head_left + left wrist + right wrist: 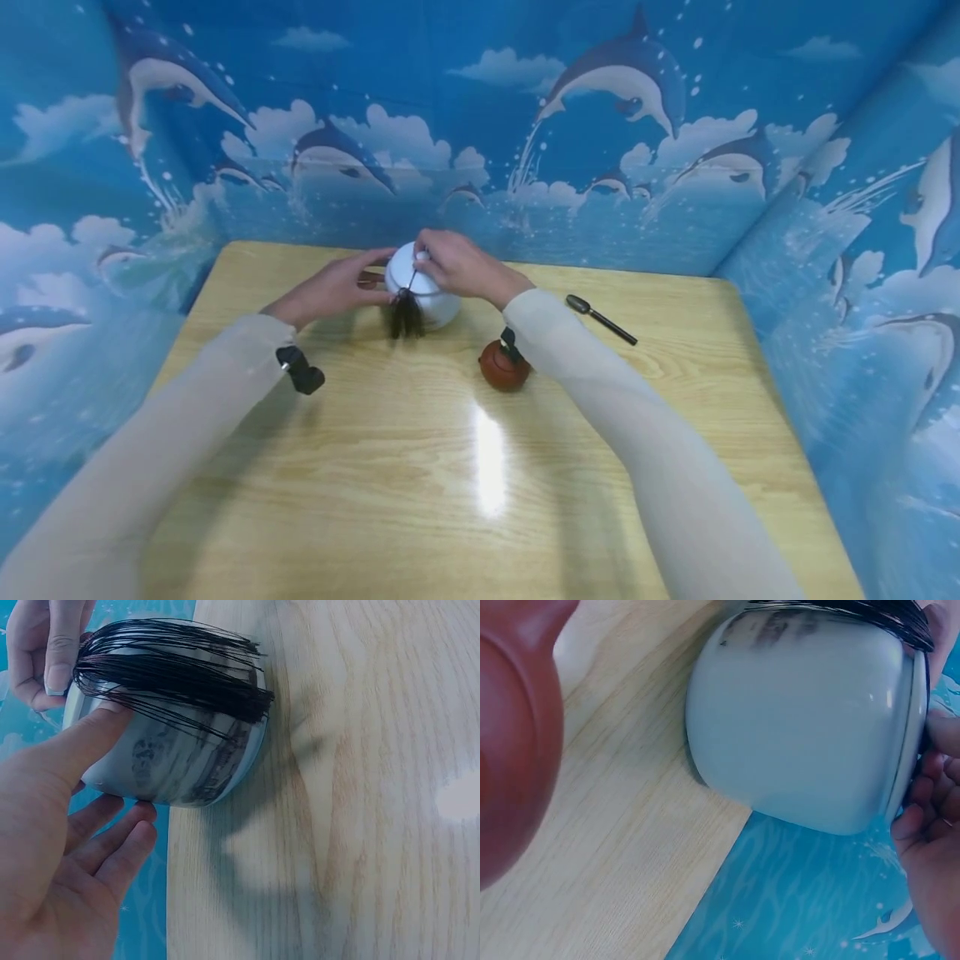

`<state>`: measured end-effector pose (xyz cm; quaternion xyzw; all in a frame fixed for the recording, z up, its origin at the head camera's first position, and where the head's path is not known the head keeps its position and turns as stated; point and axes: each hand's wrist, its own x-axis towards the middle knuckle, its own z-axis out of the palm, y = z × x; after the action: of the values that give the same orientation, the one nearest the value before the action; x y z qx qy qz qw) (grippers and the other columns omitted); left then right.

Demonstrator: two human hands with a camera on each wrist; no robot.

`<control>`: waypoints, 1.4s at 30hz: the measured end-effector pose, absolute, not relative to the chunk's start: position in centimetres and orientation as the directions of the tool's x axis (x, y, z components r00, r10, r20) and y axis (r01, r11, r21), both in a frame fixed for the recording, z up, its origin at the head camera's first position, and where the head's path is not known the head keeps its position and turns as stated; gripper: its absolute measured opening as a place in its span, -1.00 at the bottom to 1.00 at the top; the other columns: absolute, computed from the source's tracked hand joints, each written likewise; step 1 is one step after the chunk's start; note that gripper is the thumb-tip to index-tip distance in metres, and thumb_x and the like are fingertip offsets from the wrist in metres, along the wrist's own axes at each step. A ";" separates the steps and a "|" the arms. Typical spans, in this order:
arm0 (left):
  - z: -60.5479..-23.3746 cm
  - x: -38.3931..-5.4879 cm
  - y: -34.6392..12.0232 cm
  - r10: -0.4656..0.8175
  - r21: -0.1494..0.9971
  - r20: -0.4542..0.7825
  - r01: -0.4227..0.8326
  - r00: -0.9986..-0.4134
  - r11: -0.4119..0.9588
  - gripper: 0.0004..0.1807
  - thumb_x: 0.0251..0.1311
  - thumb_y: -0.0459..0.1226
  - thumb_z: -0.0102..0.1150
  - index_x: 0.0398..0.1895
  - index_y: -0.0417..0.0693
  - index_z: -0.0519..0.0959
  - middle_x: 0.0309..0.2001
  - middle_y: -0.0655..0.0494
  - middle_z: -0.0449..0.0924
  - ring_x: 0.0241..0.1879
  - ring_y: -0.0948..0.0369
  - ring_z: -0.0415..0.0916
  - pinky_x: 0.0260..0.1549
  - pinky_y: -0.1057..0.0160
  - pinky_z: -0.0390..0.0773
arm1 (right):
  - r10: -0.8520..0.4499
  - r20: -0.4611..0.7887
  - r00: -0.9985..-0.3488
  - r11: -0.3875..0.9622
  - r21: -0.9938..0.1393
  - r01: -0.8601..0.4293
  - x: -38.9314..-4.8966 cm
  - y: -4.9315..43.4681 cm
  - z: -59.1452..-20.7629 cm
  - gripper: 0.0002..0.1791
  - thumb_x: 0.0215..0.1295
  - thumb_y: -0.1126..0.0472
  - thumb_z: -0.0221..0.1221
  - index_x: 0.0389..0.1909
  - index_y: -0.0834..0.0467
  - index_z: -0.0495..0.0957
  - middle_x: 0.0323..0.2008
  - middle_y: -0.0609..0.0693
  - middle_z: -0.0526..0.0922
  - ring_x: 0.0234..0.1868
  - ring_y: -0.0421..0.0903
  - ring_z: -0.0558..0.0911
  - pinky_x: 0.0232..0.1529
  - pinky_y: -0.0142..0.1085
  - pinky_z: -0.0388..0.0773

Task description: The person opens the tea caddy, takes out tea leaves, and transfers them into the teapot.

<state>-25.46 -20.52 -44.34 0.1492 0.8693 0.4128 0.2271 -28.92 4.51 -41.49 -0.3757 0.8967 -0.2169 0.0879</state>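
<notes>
A white lidded jar (pixel 442 310) with dark painted marks stands near the table's back edge. A black tassel (pixel 407 317) hangs down its front from a thin dark cord that crosses the lid (pixel 402 265). My left hand (pixel 348 285) holds the jar's left side, its thumb near the tassel in the left wrist view and its fingers around the far side. Over the lid, my right hand (pixel 457 265) pinches the tassel's cord at the lid's top. Its fingers hide the middle of the lid.
A small red-brown clay teapot (pixel 502 367) stands under my right wrist, partly covered by the wrist camera. To the right lies a black long-handled tool (pixel 602 320) with an oval head. Blue dolphin-print cloth (pixel 480 100) surrounds the wooden table (pixel 375 467).
</notes>
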 end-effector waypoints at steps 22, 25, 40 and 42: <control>-44.3 -25.4 -20.4 0.430 0.773 -0.270 0.073 -0.861 0.630 -0.07 0.51 -0.11 0.38 0.80 0.17 0.08 0.74 -0.09 0.15 0.57 -0.17 0.39 0.48 -0.25 0.56 | -0.631 0.074 -0.772 0.593 -0.595 -0.542 -28.2 7.9 -40.6 -0.65 0.67 0.02 0.20 0.26 0.12 0.61 -0.09 0.00 0.69 -0.08 -0.10 0.64 -0.03 -0.22 0.67; -44.3 -25.3 -20.3 0.425 0.772 -0.270 0.070 -0.864 0.632 -0.07 0.50 -0.10 0.39 0.79 0.18 0.09 0.74 -0.08 0.14 0.56 -0.17 0.39 0.47 -0.25 0.56 | -0.611 0.081 -0.788 0.592 -0.614 -0.522 -28.0 9.0 -40.4 -0.66 0.67 0.06 0.20 0.27 0.14 0.62 -0.04 0.03 0.72 -0.03 -0.09 0.67 0.04 -0.20 0.70; -43.4 -25.0 -21.6 0.372 0.724 -0.302 0.043 -0.878 0.689 -0.17 0.49 0.10 0.34 0.72 0.20 0.26 0.69 -0.07 0.25 0.54 -0.14 0.41 0.41 -0.28 0.61 | -0.479 0.061 -0.876 0.602 -0.703 -0.378 -26.8 15.6 -39.6 -0.66 0.70 0.09 0.14 0.31 0.14 0.59 0.06 0.07 0.71 0.04 -0.02 0.67 0.12 -0.07 0.69; -43.1 -24.9 -21.9 0.366 0.715 -0.308 0.041 -0.878 0.698 -0.18 0.51 0.09 0.33 0.72 0.18 0.26 0.69 -0.09 0.25 0.54 -0.15 0.40 0.41 -0.29 0.60 | -0.460 0.050 -0.886 0.613 -0.705 -0.358 -26.5 16.6 -39.5 -0.66 0.71 0.07 0.12 0.31 0.12 0.59 0.08 0.07 0.71 0.06 -0.01 0.66 0.15 -0.04 0.68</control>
<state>-24.93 -21.86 -43.11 0.1138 0.8950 0.3714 0.2192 -26.50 16.65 -39.54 -0.2286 0.8954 -0.3761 0.0680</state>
